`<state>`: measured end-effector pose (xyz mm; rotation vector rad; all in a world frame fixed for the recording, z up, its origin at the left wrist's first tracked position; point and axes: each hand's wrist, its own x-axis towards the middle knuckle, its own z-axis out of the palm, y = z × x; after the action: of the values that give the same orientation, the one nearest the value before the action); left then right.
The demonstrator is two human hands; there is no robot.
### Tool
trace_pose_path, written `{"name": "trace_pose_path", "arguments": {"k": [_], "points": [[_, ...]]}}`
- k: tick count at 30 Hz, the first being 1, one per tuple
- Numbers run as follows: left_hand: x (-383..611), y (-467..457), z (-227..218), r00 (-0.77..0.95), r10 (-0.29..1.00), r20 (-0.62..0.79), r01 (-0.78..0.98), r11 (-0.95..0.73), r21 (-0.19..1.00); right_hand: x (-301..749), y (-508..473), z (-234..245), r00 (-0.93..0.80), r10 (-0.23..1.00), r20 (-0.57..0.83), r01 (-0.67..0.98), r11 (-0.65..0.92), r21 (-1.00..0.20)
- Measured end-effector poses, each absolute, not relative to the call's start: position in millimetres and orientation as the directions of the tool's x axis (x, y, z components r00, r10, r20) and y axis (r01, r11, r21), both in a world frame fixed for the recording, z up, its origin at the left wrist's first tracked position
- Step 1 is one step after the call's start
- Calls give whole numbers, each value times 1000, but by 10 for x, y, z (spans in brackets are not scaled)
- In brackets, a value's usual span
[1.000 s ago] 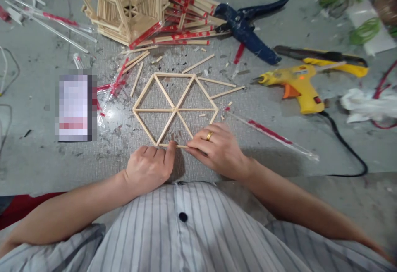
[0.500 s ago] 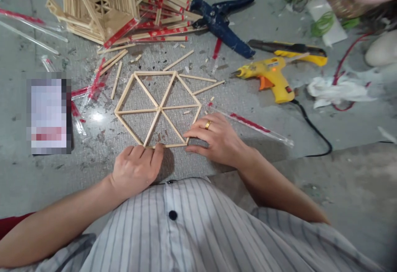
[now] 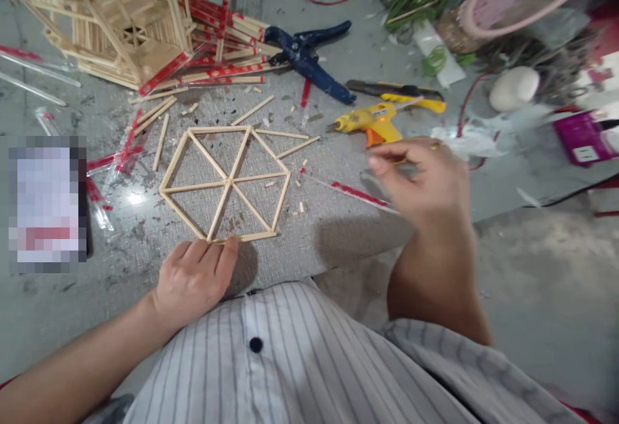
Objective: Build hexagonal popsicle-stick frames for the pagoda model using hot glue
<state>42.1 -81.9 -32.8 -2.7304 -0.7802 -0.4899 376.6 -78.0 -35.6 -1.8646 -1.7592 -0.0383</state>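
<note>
A flat hexagon frame of thin wooden sticks (image 3: 229,181) with spokes lies on the grey table. My left hand (image 3: 196,276) has its fingers curled and pressed on the frame's near edge stick. My right hand (image 3: 425,182) is raised to the right of the frame, thumb and forefinger slightly apart with nothing visible held. It covers the handle of a yellow glue gun (image 3: 365,119) with an orange trigger; whether it touches the gun I cannot tell. Small stick offcuts (image 3: 302,207) lie near the frame's right corner.
A larger stick structure (image 3: 116,31) stands at the back left beside red-wrapped sticks (image 3: 232,79). Blue cutters (image 3: 312,66) and a yellow utility knife (image 3: 411,95) lie behind the glue gun. A phone (image 3: 46,205) is at left; a white egg-shaped object (image 3: 514,89) sits at right.
My right hand has left the frame's lower right corner and risen to the right, over the glue gun's handle. My left hand stays on the near edge. The camera view has shifted.
</note>
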Motion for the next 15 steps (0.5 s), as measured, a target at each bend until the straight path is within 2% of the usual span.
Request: {"name": "trace_pose_path", "arguments": {"k": [3,7,9,12,15], "points": [[407,-781,-325,784,459,418,538,-839,-87,4032,-705,-386,379,893,243,917,-327,-228],[335,-654,-277,624,584,520,616,-777,133,4194,-412,-436,561,822,96,826,-549,-127],[274,-572,-240,497,686,532,676,-690,259,4229,-257,-437,631,776,-14,767,-626,-141],[183,-473,-213,323,835,445,742,-516,429,4260,-131,-434,586,807,-68,776,-583,-241],[148,-428,-241,298,848,438,730,-498,467,4273,-128,-448,557,825,-99,779,-560,-281]]}}
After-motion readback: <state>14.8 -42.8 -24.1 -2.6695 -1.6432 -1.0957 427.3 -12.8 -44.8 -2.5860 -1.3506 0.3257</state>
